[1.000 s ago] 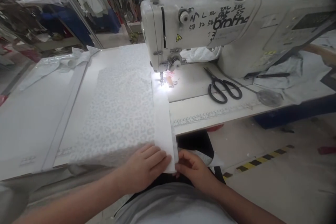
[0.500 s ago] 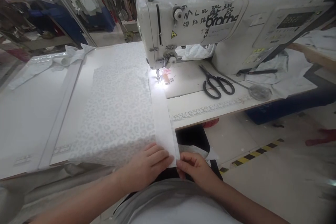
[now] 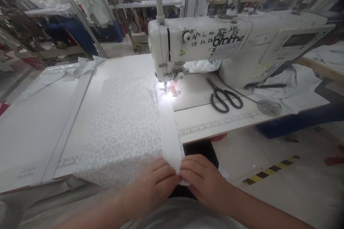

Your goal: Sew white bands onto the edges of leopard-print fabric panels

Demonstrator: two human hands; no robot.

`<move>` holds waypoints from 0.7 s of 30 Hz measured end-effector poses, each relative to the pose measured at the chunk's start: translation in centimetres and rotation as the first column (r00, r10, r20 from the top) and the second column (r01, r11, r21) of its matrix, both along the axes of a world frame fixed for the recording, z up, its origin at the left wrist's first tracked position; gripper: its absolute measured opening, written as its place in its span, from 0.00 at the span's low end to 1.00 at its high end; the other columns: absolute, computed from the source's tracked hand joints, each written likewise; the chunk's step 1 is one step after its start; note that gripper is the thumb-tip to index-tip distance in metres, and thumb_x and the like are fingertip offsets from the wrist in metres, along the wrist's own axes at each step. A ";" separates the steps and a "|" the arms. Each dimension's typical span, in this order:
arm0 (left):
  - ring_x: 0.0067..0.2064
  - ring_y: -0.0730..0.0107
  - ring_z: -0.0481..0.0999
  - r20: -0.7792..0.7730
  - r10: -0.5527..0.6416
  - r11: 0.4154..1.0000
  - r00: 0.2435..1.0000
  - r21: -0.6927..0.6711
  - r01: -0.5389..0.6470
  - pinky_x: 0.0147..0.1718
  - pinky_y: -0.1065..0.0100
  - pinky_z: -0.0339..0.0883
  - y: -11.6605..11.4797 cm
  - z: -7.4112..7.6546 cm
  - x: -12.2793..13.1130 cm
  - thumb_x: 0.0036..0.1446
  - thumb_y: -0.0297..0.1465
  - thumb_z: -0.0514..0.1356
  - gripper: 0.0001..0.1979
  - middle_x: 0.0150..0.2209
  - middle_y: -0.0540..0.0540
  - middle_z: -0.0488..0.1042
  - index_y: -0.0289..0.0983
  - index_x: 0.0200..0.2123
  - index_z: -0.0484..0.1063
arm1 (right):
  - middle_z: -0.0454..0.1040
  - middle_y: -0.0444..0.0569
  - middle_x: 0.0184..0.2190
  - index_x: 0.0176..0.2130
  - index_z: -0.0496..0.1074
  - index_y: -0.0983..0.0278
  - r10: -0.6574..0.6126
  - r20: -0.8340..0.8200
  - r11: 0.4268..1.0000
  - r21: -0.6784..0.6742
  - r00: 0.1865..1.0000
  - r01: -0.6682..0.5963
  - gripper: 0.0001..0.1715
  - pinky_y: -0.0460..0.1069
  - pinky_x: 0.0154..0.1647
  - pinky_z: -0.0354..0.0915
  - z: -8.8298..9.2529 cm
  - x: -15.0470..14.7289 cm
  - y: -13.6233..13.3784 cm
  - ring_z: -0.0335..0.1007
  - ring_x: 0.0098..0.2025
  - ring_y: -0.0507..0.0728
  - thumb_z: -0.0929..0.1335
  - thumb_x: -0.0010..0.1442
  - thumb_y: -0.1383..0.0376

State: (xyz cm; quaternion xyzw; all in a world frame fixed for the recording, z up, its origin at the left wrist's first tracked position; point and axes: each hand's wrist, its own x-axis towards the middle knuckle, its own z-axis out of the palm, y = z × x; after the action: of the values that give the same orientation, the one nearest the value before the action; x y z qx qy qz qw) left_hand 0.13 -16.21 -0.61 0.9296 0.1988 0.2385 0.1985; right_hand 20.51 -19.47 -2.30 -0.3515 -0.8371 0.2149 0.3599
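Observation:
A pale leopard-print fabric (image 3: 126,121) lies across the table, with a plain white folded strip (image 3: 168,125) along its right edge. The strip runs up to the lit presser foot (image 3: 165,87) of a white sewing machine (image 3: 199,39). At the near end, my left hand (image 3: 161,179) is closed on the strip's left side, fingers on top. My right hand (image 3: 201,175) pinches the strip's right edge, its fingers curled over the cloth. The two hands nearly touch at the fingertips. Both thumbs are mostly hidden.
Black-handled scissors (image 3: 224,96) lie right of the needle, behind a printed ruler scale (image 3: 215,124) along the table edge. Crumpled white cloth (image 3: 292,82) rests at the machine's right. Loose fabric pieces (image 3: 77,69) lie at the far left. Yellow-black tape (image 3: 271,170) marks the floor.
My right hand has moved in over the strip's edge, closer to my left hand, and its fingers now curl over the cloth. The whole view has shifted, with the machine lower in it.

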 end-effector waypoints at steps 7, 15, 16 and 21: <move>0.46 0.67 0.70 0.002 0.319 0.900 0.948 -0.313 -0.302 0.43 0.64 0.69 4.2 1.1 -1.0 0.59 0.26 0.51 0.06 0.44 0.42 0.69 0.37 0.40 0.64 | 0.72 0.51 0.31 0.33 0.69 0.69 0.016 0.173 0.983 0.177 0.985 -0.047 0.12 0.49 0.37 0.66 1.4 -0.7 1.5 0.65 0.35 0.55 0.59 0.59 0.78; 0.61 0.56 0.55 -0.262 0.295 0.945 0.919 -0.063 -0.321 0.57 0.49 0.57 10.2 0.1 -2.2 0.58 0.35 0.55 0.20 0.58 0.40 0.60 0.38 0.53 0.59 | 0.73 0.52 0.29 0.33 0.70 0.69 0.009 0.113 0.963 0.268 0.994 -0.039 0.14 0.49 0.36 0.66 0.6 -0.9 5.7 0.67 0.34 0.55 0.58 0.60 0.77; 0.61 0.56 0.55 -0.278 0.293 0.947 0.915 -0.049 -0.318 0.57 0.49 0.57 11.1 0.1 -2.4 0.59 0.36 0.55 0.20 0.59 0.40 0.60 0.38 0.53 0.59 | 0.73 0.52 0.29 0.33 0.70 0.69 0.017 0.116 0.967 0.252 0.993 -0.046 0.14 0.49 0.35 0.65 0.7 -0.9 6.4 0.67 0.34 0.55 0.58 0.60 0.77; 0.61 0.54 0.55 -0.290 0.293 0.955 0.911 0.043 -0.293 0.56 0.47 0.58 14.0 0.5 -2.4 0.59 0.36 0.54 0.19 0.58 0.38 0.60 0.36 0.53 0.60 | 0.72 0.52 0.31 0.33 0.70 0.71 0.054 0.157 0.973 0.214 0.986 -0.088 0.13 0.49 0.35 0.64 0.9 -1.0 9.7 0.65 0.34 0.55 0.59 0.59 0.78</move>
State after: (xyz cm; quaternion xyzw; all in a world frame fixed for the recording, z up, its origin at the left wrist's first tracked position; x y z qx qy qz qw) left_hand -2.29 -2.25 -0.12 0.9141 0.3633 0.1249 0.1298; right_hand 19.52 -9.81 -1.38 -0.2944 -0.8926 0.1066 0.3244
